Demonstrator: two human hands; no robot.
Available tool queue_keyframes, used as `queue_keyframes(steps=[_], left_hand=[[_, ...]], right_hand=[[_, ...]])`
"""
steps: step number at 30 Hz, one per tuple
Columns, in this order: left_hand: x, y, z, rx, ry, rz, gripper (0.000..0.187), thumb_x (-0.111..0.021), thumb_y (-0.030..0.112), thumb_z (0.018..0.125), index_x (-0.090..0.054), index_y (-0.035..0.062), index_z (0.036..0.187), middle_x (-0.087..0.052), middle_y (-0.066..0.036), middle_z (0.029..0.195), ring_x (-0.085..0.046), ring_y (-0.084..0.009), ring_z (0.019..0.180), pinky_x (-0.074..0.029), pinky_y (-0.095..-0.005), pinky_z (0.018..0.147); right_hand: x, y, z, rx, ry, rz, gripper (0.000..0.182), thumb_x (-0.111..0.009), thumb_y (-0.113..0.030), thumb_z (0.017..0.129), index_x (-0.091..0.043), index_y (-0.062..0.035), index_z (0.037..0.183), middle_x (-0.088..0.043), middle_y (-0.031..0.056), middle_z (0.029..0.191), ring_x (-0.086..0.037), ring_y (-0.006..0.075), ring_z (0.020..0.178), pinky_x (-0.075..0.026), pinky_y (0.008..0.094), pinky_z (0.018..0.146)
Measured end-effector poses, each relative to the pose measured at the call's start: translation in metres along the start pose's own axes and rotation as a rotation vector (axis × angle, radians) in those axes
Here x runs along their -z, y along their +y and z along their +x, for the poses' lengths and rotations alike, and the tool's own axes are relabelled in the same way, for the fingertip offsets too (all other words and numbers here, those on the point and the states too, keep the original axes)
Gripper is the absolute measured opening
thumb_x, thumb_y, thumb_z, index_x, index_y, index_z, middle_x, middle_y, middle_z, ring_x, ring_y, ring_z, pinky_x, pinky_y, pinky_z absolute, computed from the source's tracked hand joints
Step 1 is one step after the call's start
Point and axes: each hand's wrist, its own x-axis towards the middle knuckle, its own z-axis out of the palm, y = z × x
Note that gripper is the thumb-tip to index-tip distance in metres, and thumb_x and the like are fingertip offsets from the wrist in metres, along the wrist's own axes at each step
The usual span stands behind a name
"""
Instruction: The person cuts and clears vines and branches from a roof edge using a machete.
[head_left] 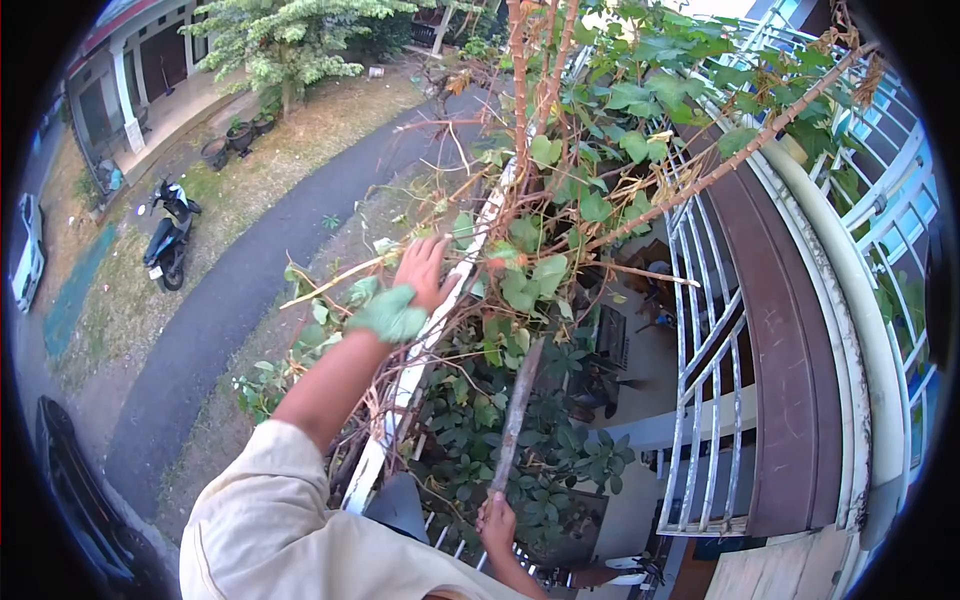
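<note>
The left arm [333,388] reaches forward from a rolled sleeve [262,500], forearm bare and wrist hidden, and ends in the left hand [425,272], slightly blurred, back uppermost, its fingers [432,250] extended forward. Lower and nearer the body, the right hand [497,522] is curled into a fist, its bare forearm [517,574] slanting up from the bottom edge.

We wear plain cream shirt [370,560], matte cloth, softly creased; our left sleeve [255,490] short, loose, rumpled, straight-edged hem [286,432]; right hand [497,522] bare.
</note>
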Motion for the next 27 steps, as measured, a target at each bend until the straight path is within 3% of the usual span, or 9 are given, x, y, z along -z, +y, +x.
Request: queue_keyframes(steps=[3,6,9,10,11,15,17,22,27], left_hand=[[0.076,0.04,-0.1,0.229,-0.019,-0.108,0.056,-0.071,0.023,0.1,-0.055,0.0008,0.149,-0.056,-0.027,0.146,-0.054,-0.0476,0.136,-0.041,-0.0551,0.118],[0.1,0.075,-0.266,0.584,-0.331,0.172,0.091,-0.073,0.044,0.095,-0.034,-0.0003,0.165,-0.028,-0.026,0.173,-0.029,-0.0513,0.156,-0.021,-0.0606,0.129],[0.129,0.116,-0.35,0.837,-0.712,0.102,0.113,-0.073,0.062,0.094,-0.018,0.0004,0.171,-0.025,-0.03,0.173,-0.034,-0.0496,0.156,-0.029,-0.0587,0.128],[0.122,0.117,-0.368,0.834,-0.619,0.147,0.124,-0.075,0.069,0.089,-0.012,0.0026,0.173,-0.024,-0.029,0.174,-0.037,-0.0488,0.155,-0.033,-0.0578,0.126],[0.12,0.121,-0.368,0.888,-0.542,0.022,0.127,-0.078,0.068,0.087,-0.009,0.0038,0.173,-0.023,-0.029,0.174,-0.036,-0.0492,0.155,-0.032,-0.0578,0.127],[0.127,0.13,-0.365,0.816,-0.665,0.129,0.134,-0.086,0.063,0.081,-0.009,0.0024,0.172,-0.025,-0.028,0.173,-0.032,-0.0479,0.157,-0.03,-0.0571,0.128],[0.129,0.124,-0.37,0.707,-0.737,0.12,0.135,-0.092,0.053,0.077,-0.011,-0.0009,0.171,-0.027,-0.027,0.172,-0.029,-0.0464,0.159,-0.029,-0.0561,0.129],[0.114,0.119,-0.374,0.676,-0.721,0.099,0.124,-0.088,0.045,0.081,-0.017,-0.0057,0.168,-0.028,-0.028,0.171,-0.025,-0.0463,0.161,-0.024,-0.0567,0.131],[0.104,0.113,-0.368,0.624,-0.782,0.161,0.123,-0.087,0.049,0.081,-0.019,-0.0051,0.168,-0.027,-0.026,0.173,-0.024,-0.0458,0.161,-0.026,-0.0586,0.129]], right_hand=[[-0.014,-0.001,0.003,0.264,0.055,-0.15,0.045,-0.051,-0.045,0.116,-0.062,-0.0041,0.101,-0.057,-0.0004,0.071,-0.055,0.009,0.055,-0.044,0.0281,0.05],[-0.056,-0.037,0.01,0.422,-0.003,-0.115,0.043,-0.056,-0.043,0.115,-0.071,-0.0039,0.123,-0.056,-0.0028,0.069,-0.053,0.0061,0.055,-0.044,0.0274,0.05],[-0.118,-0.087,0.04,0.726,-0.014,-0.464,0.041,-0.064,-0.038,0.109,-0.073,0.0014,0.117,-0.074,0.025,0.088,-0.074,0.0452,0.086,-0.056,0.0519,0.078],[-0.141,-0.107,0.044,0.753,-0.105,-0.489,0.042,-0.064,-0.04,0.109,-0.073,0.0006,0.117,-0.075,0.0269,0.097,-0.072,0.0497,0.093,-0.056,0.0525,0.077],[-0.167,-0.113,0.057,1.027,-0.09,-0.514,0.038,-0.064,-0.037,0.109,-0.071,0.0002,0.116,-0.072,0.0191,0.083,-0.073,0.0398,0.08,-0.056,0.0489,0.074],[-0.24,-0.115,0.094,0.972,-0.312,-0.73,0.031,-0.068,-0.033,0.105,-0.068,-0.0018,0.101,-0.069,0.025,0.108,-0.068,0.049,0.1,-0.054,0.0565,0.084],[-0.268,-0.092,0.127,1.266,-0.351,-0.663,0.033,-0.07,-0.034,0.102,-0.069,-0.0009,0.099,-0.066,0.0242,0.114,-0.065,0.0472,0.107,-0.052,0.0567,0.092],[-0.287,-0.095,0.152,1.101,-0.643,-1.014,0.047,-0.068,-0.041,0.101,-0.074,0.0057,0.107,-0.071,0.0257,0.121,-0.067,0.0424,0.113,-0.048,0.0512,0.107],[-0.288,-0.087,0.176,1.12,-0.77,-1.173,0.033,-0.061,-0.045,0.103,-0.08,-0.0187,0.11,-0.077,0.0174,0.097,-0.071,0.0385,0.106,-0.044,0.0594,0.102]])
